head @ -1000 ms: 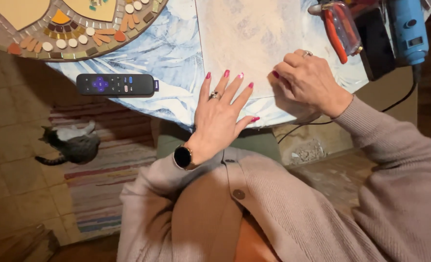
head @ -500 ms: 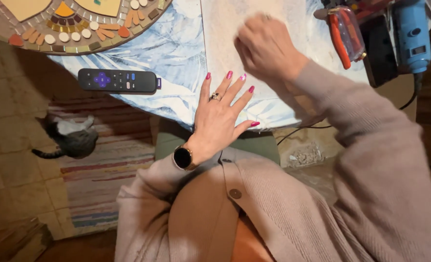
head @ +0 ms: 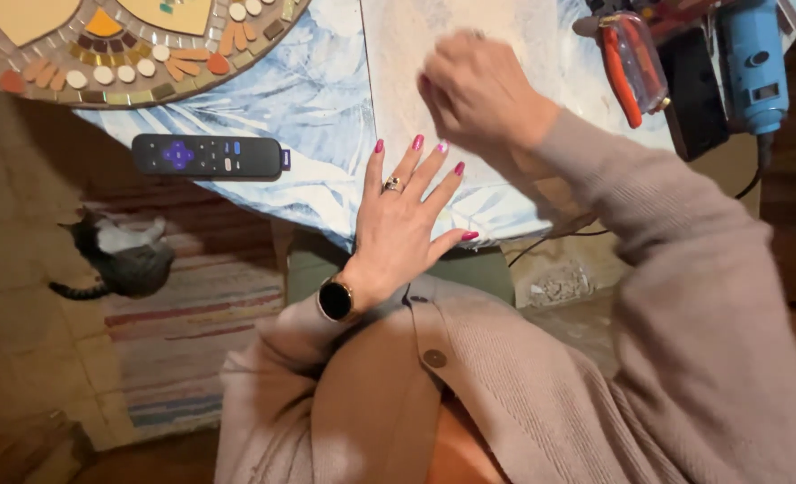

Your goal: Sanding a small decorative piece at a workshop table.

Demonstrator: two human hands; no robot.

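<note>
My left hand [head: 405,213] lies flat with fingers spread on the lower edge of a pale beige sheet [head: 456,36] that rests on the blue-and-white patterned tabletop [head: 308,99]. It wears a ring, red nail polish and a dark round watch at the wrist. My right hand [head: 480,90] hovers blurred over the middle of the same sheet, fingers curled together; whether it holds something small is not visible.
A black remote control [head: 208,156] lies left of my left hand. A round mosaic panel [head: 129,45] fills the top left. Red-handled pliers [head: 629,67], a black block and a blue power tool [head: 754,63] sit top right. A cat [head: 120,260] lies on the striped rug below.
My right hand lifted from the table edge at the right and swept up and left over the pale sheet. My left hand stayed flat in place.
</note>
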